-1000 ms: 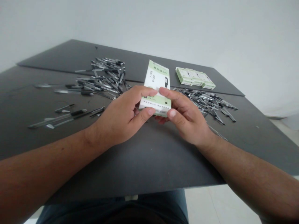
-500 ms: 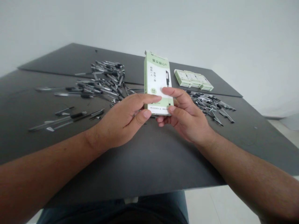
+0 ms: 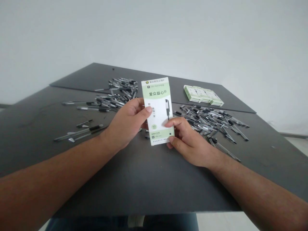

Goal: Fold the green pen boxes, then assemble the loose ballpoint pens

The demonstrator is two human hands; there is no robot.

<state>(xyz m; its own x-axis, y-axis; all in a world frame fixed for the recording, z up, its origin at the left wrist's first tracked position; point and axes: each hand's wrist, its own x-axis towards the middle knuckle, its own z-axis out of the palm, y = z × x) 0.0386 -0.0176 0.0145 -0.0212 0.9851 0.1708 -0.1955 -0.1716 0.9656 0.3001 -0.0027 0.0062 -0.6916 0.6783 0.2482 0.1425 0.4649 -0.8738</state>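
Note:
A white and green pen box [image 3: 158, 112] is held up over the middle of the dark table, its printed front facing me. My left hand [image 3: 131, 120] grips its left edge, thumb on the front and fingers behind. At the lower right corner, my right hand [image 3: 189, 139] pinches the same box between thumb and fingers. The fingertips behind the box are hidden. Behind my left hand lies a loose pile of black and clear pens [image 3: 113, 98]. Another pile of pens [image 3: 207, 118] spreads out behind and to the right of my right hand.
Several green and white boxes [image 3: 203, 95] lie side by side at the back right of the table [image 3: 144, 186]. A few separate pens [image 3: 81, 132] are at the left. A pale wall stands behind the table.
The box's top, earlier rising in an open flap, now shows a flat printed edge. My left hand has moved from the bottom of the box up its left side. The view has shifted.

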